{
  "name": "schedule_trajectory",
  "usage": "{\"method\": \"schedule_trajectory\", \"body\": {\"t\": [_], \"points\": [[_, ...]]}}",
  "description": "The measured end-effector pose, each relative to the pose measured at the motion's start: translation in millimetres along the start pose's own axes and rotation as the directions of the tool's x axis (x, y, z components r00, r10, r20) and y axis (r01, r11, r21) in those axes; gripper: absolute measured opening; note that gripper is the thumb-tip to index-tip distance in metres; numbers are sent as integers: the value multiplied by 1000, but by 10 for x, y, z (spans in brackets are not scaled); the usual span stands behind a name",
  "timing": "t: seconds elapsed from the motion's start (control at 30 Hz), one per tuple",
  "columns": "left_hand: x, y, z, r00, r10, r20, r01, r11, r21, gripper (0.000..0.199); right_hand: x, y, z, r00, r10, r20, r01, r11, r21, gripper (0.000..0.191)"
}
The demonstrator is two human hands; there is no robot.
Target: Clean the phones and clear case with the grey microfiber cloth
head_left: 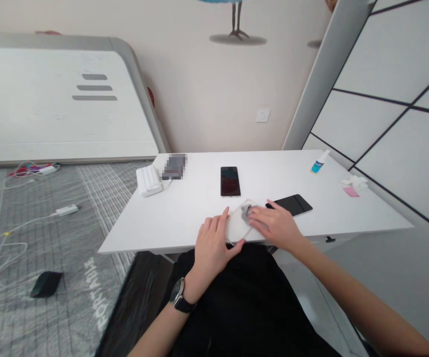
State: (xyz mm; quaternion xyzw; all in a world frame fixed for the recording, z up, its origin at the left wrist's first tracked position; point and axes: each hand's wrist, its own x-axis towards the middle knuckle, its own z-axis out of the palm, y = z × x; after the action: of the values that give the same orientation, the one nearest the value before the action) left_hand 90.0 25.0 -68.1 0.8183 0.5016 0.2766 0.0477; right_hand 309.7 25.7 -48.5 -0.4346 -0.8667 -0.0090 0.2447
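A clear, whitish phone case (237,227) lies near the front edge of the white table (143,223). My left hand (214,243), with a watch on its wrist, grips the case's left and lower edges between fingers and thumb. Bunched under the fingertips of my right hand (275,224) is a grey cloth-like piece (247,212), pressed on the upper right part of the case. A dark phone (295,204) lies partly behind my right hand. Further back, another dark phone (230,181) rests flat on the table.
A white block-shaped device (149,180) and a blurred dark item (175,166) are at the back left. At the right are a small spray bottle (320,162), crumpled white tissue (356,182) and a pink slip (351,192). Cables lie on the bed at the left.
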Motion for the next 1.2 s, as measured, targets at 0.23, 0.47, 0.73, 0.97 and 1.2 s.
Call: {"method": "schedule_trajectory", "body": {"t": [0.23,0.47,0.73,0.97,1.2], "points": [[8,-19,-22,999,14,31,-13,999,-43,91,-8,-71,29,976,-185,116,169,977,132,45],[37,-13,-18,1000,7,30,-7,1000,-17,90,6,-7,56,987,-144,71,134,983,127,53],[59,-30,-21,1000,29,-6,-29,1000,0,90,66,76,9,996,33,78,-33,999,-5,51],[51,-17,-6,999,34,6,-34,999,25,88,50,99,-11,996,-37,81,35,999,26,38],[52,-19,-18,999,13,37,-13,1000,13,87,86,46,-23,970,-211,124,191,969,158,51]]}}
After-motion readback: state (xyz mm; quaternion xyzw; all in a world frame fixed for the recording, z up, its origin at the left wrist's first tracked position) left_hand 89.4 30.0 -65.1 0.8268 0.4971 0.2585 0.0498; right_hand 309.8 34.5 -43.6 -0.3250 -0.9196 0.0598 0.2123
